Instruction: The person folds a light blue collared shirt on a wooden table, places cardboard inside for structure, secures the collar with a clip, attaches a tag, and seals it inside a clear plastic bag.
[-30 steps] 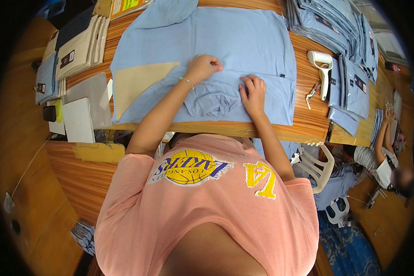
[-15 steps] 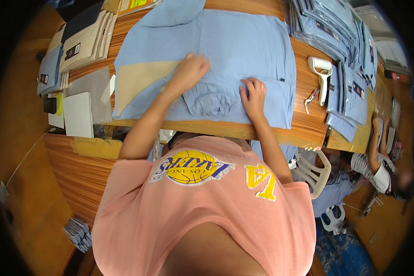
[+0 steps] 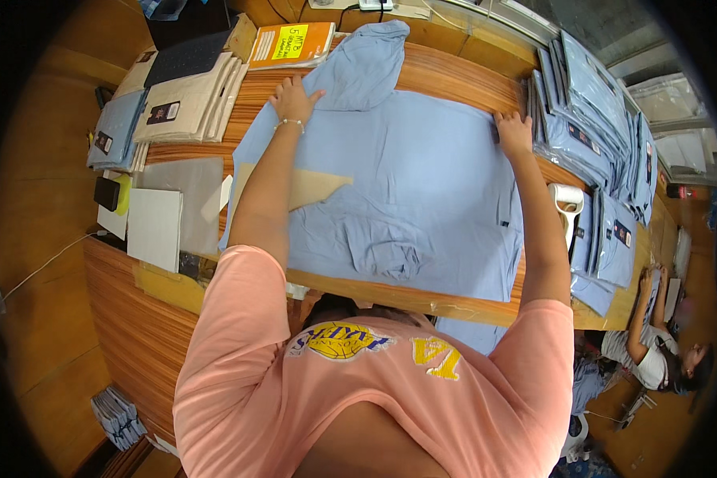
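Observation:
A light blue shirt lies spread on the wooden table in front of me, with a bunched part near the front edge. A flat tan sheet rests on it at the left, partly covered by a fold of the blue cloth. My left hand is at the far left, fingers and thumb apart, touching the cloth beside a folded-out piece that extends beyond the shirt's edge. At the far right corner, my right hand lies on the shirt's edge with its fingers apart and slightly bent.
Stacks of bagged blue garments stand at the right, near a white lint roller. Beige packed garments and an orange notebook sit at the far left. White card lies nearer. A co-worker is at the right.
Both hands have moved away from me, from the shirt's near and middle parts to its far corners. They are farther apart. The view has shifted, showing more of the table's far side.

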Motion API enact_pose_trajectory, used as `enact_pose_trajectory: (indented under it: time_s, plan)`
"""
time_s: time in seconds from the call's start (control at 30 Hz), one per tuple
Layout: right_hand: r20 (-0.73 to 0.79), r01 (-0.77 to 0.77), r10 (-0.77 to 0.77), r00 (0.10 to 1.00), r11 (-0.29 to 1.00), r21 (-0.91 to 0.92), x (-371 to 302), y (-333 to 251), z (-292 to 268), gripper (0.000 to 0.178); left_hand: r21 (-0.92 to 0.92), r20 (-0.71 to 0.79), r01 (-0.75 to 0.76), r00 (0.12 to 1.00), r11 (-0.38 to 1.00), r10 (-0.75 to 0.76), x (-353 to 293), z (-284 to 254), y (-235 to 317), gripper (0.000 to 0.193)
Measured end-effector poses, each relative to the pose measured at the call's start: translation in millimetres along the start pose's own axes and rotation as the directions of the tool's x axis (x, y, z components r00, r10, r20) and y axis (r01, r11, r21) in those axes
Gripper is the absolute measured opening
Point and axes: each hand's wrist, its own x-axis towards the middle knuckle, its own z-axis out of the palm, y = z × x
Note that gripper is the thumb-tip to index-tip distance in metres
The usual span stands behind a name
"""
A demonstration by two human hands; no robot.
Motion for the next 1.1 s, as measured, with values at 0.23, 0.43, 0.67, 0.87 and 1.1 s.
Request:
enact_pose_trajectory:
  time_s: [0.23,0.43,0.67,0.87,1.1]
  plan:
    - [-0.093,0.013,0.016,0.996,0.954,0.301,-45,40,-51,0.023,-0.732,0.088,0.043,0.996,0.680,0.031,41,-28,-70,0.036]
    - [-0.175,0.001,0.104,0.979,0.858,0.514,-177,65,-105,0.025,-0.914,0.170,0.124,0.981,0.386,0.087,-56,-158,-84,0.030]
    - [0.244,-0.242,0.230,0.942,-0.037,0.970,-328,38,-14,0.026,-0.876,0.398,0.340,0.910,0.342,0.116,-211,-132,-171,0.016]
    - [0.465,-0.393,0.307,0.831,-0.267,0.880,-347,10,-9,0.014,-0.895,0.395,0.384,0.919,0.227,0.005,-235,-124,-162,0.013]
    - [0.484,-0.472,0.286,0.827,-0.115,0.874,-342,-1,12,0.010,-0.791,0.420,0.337,0.906,0.510,0.053,-240,-89,-195,0.030]
